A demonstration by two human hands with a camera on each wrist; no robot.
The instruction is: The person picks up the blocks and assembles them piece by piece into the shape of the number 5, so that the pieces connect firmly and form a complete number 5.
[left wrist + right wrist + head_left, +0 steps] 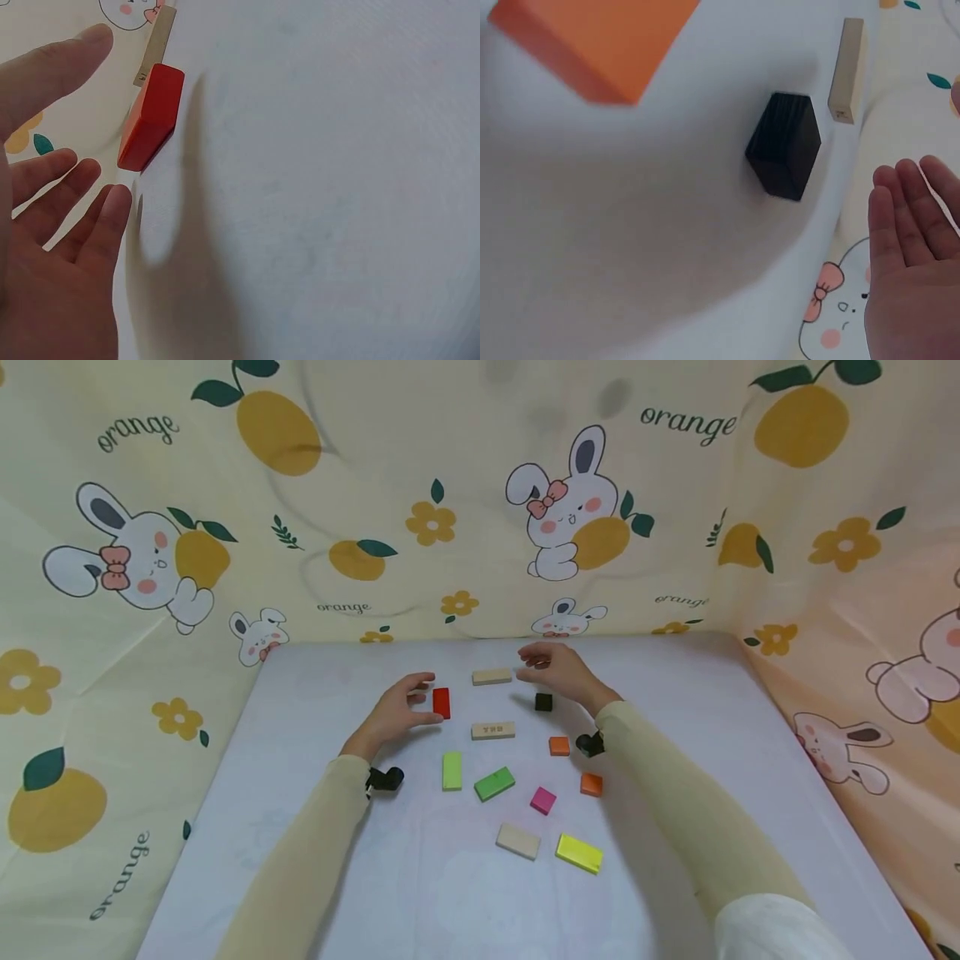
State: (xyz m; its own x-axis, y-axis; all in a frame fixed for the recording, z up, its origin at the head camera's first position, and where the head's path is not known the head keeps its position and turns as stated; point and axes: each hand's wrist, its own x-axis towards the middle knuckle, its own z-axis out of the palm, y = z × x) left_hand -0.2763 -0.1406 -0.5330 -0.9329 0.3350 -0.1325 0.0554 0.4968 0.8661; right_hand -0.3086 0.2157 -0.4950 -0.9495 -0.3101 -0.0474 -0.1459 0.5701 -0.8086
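Observation:
My left hand (397, 710) is beside a red block (441, 703), thumb and fingers spread apart. In the left wrist view a gap separates the fingertips (116, 201) from the red block (154, 112). Over the far part of the table, my right hand (558, 672) holds nothing; its fingers look nearly straight in the right wrist view. Below it sits a black block (543, 702). A plain wooden block (491, 677) lies between the hands, and a wooden block with printed letters (492, 731) lies nearer to me.
Nearer on the white table (450, 902) are a light green block (452, 772), a green block (494, 784), a pink block (543, 801), two orange blocks (559, 746), a beige block (517, 842) and a yellow block (579, 853). A patterned cloth (465, 468) rises behind and beside the table.

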